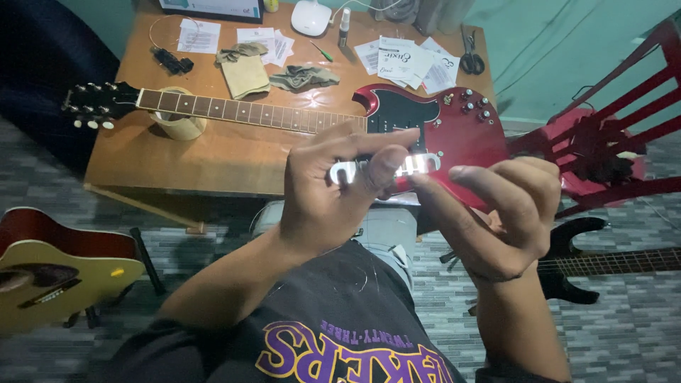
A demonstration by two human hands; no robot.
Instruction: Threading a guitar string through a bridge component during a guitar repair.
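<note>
At frame centre, both hands pinch a shiny metal bar (pixel 376 168): left hand (pixel 323 191) clamped on one end, right hand (pixel 507 213) on the other, above the red guitar (pixel 454 135) on the table (pixel 177 159). Seating it calls for careful alignment.

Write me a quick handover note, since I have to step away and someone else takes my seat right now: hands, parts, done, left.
Left hand and right hand together hold a shiny metal guitar part, raised above the red electric guitar.
The guitar lies flat on the wooden table, neck resting on a tape roll; cloths, screwdriver and scissors lie behind it.
Done: part is in hand, off the guitar.
Left: apparently fitting it; strings cannot be made out.
</note>
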